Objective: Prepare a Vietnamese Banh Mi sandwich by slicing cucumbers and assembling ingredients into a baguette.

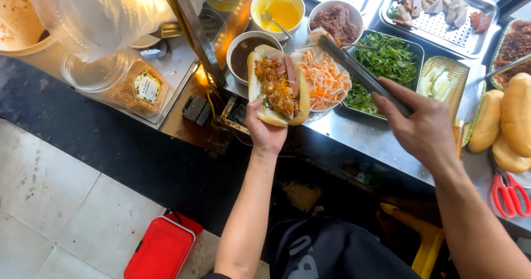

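Over the steel bench [354,132], left hand [265,130] gripped a filled baguette [278,85] while right hand [423,127] clasped closed tongs [359,71] above shredded pickles [323,79].

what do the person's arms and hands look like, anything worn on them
Both forearms are bare up to the elbow, with no sleeves in view. The left hand and right hand wear no gloves, rings or watch that can be seen, and the fingers are uncovered.
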